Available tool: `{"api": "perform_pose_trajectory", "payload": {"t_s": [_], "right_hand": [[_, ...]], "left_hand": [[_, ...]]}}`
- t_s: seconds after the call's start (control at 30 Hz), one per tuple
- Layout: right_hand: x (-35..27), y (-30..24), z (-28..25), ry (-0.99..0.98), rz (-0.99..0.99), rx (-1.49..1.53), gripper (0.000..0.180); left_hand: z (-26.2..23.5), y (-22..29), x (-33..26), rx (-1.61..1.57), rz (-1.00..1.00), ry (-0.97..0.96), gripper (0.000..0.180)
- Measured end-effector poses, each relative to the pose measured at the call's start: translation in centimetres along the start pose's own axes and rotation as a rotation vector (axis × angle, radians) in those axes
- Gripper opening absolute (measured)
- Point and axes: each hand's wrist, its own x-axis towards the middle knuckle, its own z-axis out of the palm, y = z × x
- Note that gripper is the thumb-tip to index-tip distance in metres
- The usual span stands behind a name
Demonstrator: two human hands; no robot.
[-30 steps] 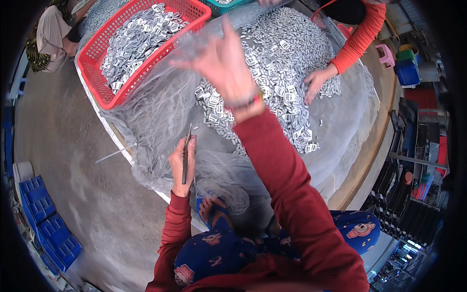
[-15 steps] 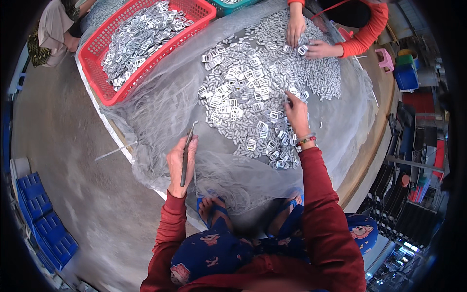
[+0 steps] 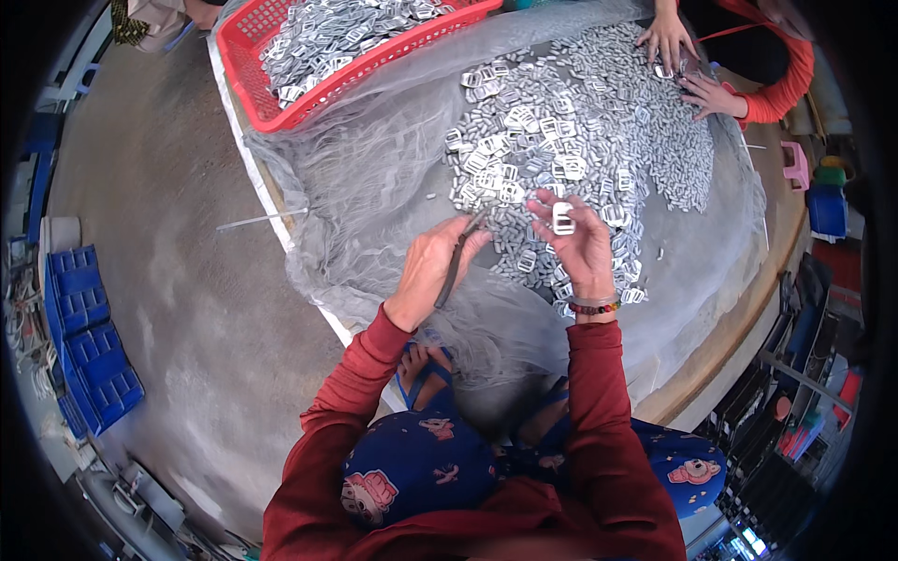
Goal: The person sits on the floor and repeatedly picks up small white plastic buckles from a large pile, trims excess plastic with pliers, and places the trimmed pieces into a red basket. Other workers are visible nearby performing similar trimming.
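My left hand (image 3: 428, 269) is closed round a thin dark metal pick (image 3: 450, 277), its tip up near my right fingers. Between the fingers of my right hand (image 3: 587, 251) is a silver metal buckle (image 3: 563, 221), raised over the heap. A small gap separates my two hands. Below and beyond them spread more loose buckles (image 3: 500, 178), mixed with many small grey pellets (image 3: 692, 164) that lie thickest at the far right.
A red plastic basket (image 3: 245, 86) full of buckles stands at the far left. Grey netting (image 3: 365, 201) lies under the heap. At the far right another person's hands (image 3: 709, 95) touch the pellets. Blue trays (image 3: 89, 313) lie on the left; a pink stool (image 3: 794, 166) stands right.
My right hand has risen off the heap with a buckle and turned its palm up. My left hand has moved right with the pick, close to it. The view has shifted left.
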Motion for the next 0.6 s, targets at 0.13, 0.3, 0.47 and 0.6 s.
{"api": "perform_pose_trajectory", "payload": {"t_s": [0.13,0.3,0.47,0.6], "right_hand": [[2.9,-1.5,-0.6,-0.124,-0.017,-0.255,0.027],[8.0,-0.2,0.6,0.203,-0.619,-1.865,0.052],[8.9,1.1,-0.7,0.165,-0.639,-1.953,0.033],[5.6,0.6,-4.0,0.38,-0.072,-0.97,0.024]], "left_hand": [[-1.2,-1.3,0.0,0.026,-0.08,0.075,0.027],[-1.6,-2.4,-0.6,0.061,-0.139,0.032,0.028],[-1.5,-3.0,-0.8,0.065,-0.097,0.018,0.028],[-1.1,-3.2,-0.4,0.002,-0.09,0.022,0.028]]}}
